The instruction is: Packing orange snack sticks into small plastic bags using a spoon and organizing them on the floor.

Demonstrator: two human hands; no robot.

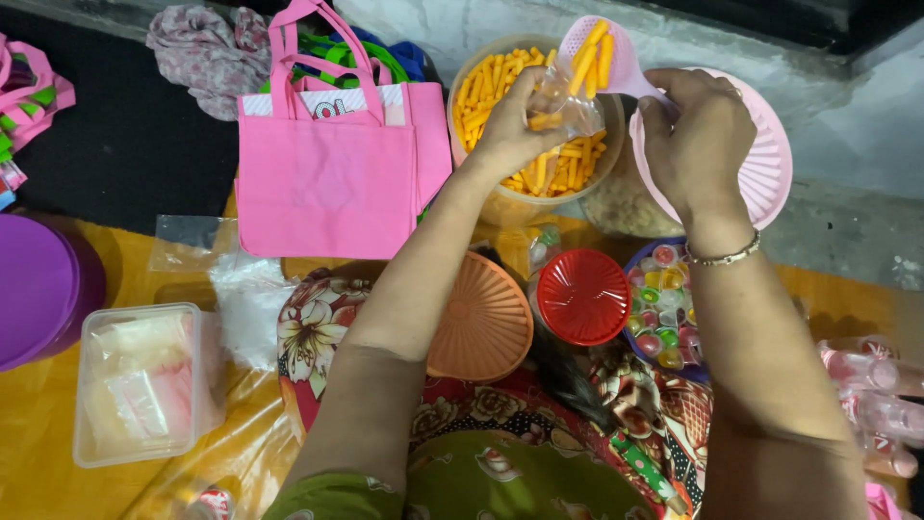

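Observation:
My left hand (515, 120) holds a small clear plastic bag (563, 101) open above a large tub of yellow-orange stick snacks (491, 91). A few sticks lie inside the bag. My right hand (698, 135) grips the handle of a pink scoop (602, 53), tilted with its mouth over the bag and loaded with the same yellow sticks. Both forearms reach forward from the bottom of the view.
A pink tote bag (327, 178) stands left of the tub, a pink colander lid (765, 169) to its right. Near my lap lie an orange lid (486, 323), a red lid (582, 297), a bowl of small coloured jelly cups (664, 308) and a clear box of bags (140, 380). A purple lid (34, 289) sits far left.

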